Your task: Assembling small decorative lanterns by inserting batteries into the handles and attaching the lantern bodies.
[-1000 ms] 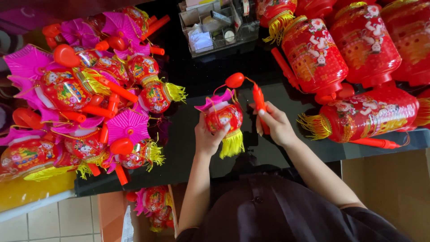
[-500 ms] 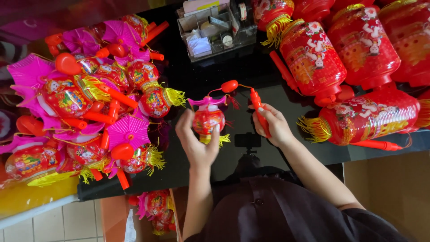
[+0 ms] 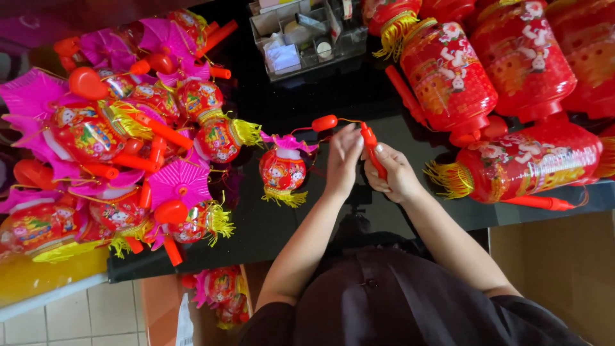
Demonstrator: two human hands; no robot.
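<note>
over black table [image 3: 359, 96]: right hand [image 3: 392, 172] grips red handle [image 3: 371, 148]; left hand [image 3: 343, 160] open-fingered at wire, holding nothing; small lantern [image 3: 282, 170] dangles assembled; finished pile [image 3: 122, 147] left.

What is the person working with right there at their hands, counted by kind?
Small lantern: 1
Red stick, held in the right hand: 1
Red bulb on the cord: 1
Total: 3
</note>
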